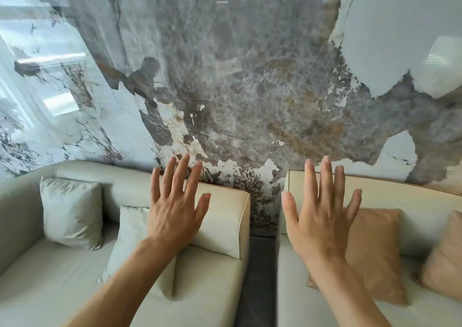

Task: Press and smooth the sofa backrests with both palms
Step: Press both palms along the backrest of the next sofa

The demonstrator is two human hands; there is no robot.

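hands (247, 216) spread flat, sofa backrests (225, 216) beneath

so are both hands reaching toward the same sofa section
No, the left hand is over the left backrest and the right hand over the right backrest, with a floor gap between the sections.

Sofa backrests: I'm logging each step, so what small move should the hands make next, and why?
Probably lower both palms flat onto the cushions. The left hand and right hand are open with fingers spread, each in front of its own backrest; contact can't be confirmed.
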